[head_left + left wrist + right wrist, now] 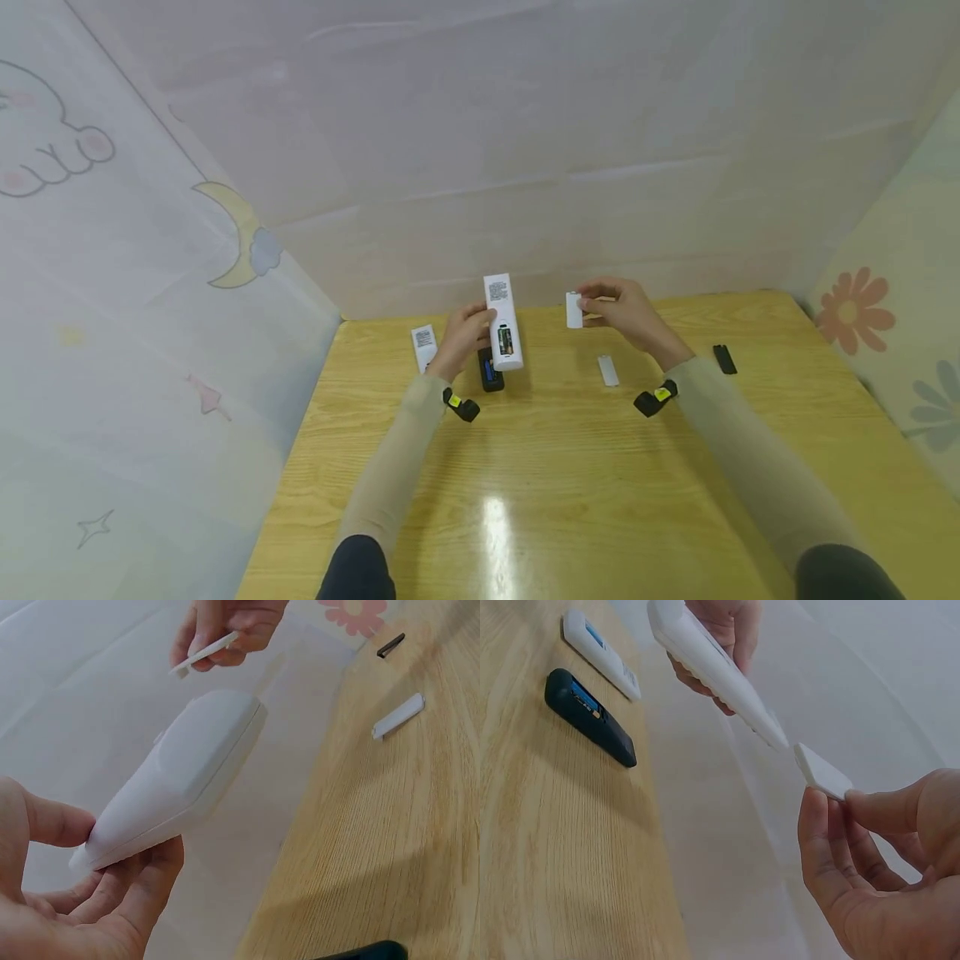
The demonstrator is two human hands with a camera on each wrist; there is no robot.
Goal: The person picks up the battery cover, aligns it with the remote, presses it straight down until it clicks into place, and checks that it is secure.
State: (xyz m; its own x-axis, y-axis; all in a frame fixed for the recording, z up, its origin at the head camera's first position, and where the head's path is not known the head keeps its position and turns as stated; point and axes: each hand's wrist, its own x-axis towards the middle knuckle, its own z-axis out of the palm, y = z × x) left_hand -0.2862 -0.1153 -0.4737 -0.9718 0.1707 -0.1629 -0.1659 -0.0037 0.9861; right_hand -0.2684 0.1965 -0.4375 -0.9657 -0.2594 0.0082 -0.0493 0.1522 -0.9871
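Observation:
My left hand (pixel 467 335) grips a white remote control (pixel 498 304) by its side, raised over the table with its back facing me. Its battery compartment is uncovered, and batteries (pixel 506 340) show inside. To the right, my right hand (pixel 618 310) pinches a small white battery cover (pixel 573 310) between thumb and fingers, apart from the remote. In the right wrist view the cover (pixel 825 774) is held close to the remote's far end. Below the left hand lie a black remote (pixel 592 718) and a second white remote (pixel 600 652), both with exposed blue batteries.
Another white battery cover (pixel 608 371) lies on the wooden table (pixel 562 483) under the right forearm's side. Farther right is a black cover (pixel 724 359). A pale sheet wall (pixel 465 167) rises behind the table, with printed sheets on both sides.

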